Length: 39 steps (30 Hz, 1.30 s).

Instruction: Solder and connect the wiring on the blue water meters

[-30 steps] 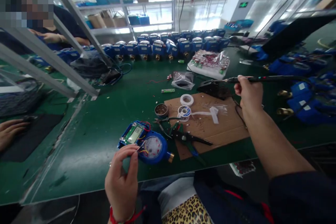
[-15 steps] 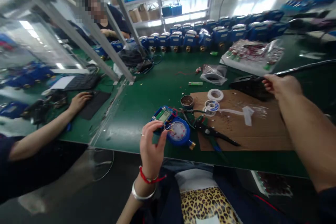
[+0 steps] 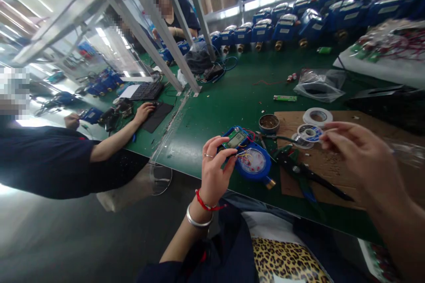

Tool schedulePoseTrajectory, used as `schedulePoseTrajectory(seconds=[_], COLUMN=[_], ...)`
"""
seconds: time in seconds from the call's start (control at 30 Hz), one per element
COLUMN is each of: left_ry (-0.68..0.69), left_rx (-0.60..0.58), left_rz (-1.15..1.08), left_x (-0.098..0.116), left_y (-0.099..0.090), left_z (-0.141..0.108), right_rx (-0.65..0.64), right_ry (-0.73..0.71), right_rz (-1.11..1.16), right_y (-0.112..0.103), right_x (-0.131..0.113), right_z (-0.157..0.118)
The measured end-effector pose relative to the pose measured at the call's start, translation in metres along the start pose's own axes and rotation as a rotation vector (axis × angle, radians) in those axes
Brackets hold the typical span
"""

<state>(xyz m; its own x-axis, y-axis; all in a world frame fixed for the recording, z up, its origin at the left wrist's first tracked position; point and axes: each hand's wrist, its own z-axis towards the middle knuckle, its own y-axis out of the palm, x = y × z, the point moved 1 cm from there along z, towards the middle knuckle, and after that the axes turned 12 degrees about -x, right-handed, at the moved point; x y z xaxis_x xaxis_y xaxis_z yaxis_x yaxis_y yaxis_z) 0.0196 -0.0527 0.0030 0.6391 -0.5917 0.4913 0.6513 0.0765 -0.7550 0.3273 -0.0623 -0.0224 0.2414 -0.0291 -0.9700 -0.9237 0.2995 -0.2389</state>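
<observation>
A blue water meter [image 3: 254,163] with a brass fitting lies at the table's front edge, its lid raised to show a small display [image 3: 237,139]. Thin red, yellow and white wires [image 3: 245,155] run between the two parts. My left hand [image 3: 215,170] is at the meter's left side, thumb and index finger pinched on the wires. To the right, my right hand [image 3: 361,159] hovers above the cardboard beside a spool of solder wire [image 3: 309,132]. Its thumb and fingers are pressed together; blur hides what is between them. Green-and-black pliers [image 3: 295,168] lie between the meter and that hand.
A round tin [image 3: 269,123], a white tape roll [image 3: 318,117] and a battery [image 3: 284,98] lie behind. Cardboard [image 3: 288,188] covers the right side. Rows of blue meters [image 3: 285,26] stand at the back. A co-worker's hand [image 3: 144,112] rests on a mouse at left.
My right hand has left the black object at the far right and come inward to the solder spool. My left hand stays at the wires. The whole view has turned right.
</observation>
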Motion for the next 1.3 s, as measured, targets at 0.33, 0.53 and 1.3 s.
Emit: schedulePoseTrajectory(seconds=[0.33, 0.53, 1.3], left_ry=[0.068, 0.091, -0.057], left_rx=[-0.122, -0.247, -0.189], left_rz=[-0.015, -0.014, -0.101], left_x=[0.003, 0.009, 0.016], left_y=[-0.013, -0.017, -0.009], left_z=[0.012, 0.019, 0.022], right_rx=[-0.470, -0.501, -0.557], right_ry=[-0.389, -0.281, -0.233], right_rz=[-0.346, -0.355, -0.316], right_y=[0.100, 0.108, 0.106], right_x=[-0.013, -0.004, -0.006], right_z=[-0.054, -0.059, -0.059])
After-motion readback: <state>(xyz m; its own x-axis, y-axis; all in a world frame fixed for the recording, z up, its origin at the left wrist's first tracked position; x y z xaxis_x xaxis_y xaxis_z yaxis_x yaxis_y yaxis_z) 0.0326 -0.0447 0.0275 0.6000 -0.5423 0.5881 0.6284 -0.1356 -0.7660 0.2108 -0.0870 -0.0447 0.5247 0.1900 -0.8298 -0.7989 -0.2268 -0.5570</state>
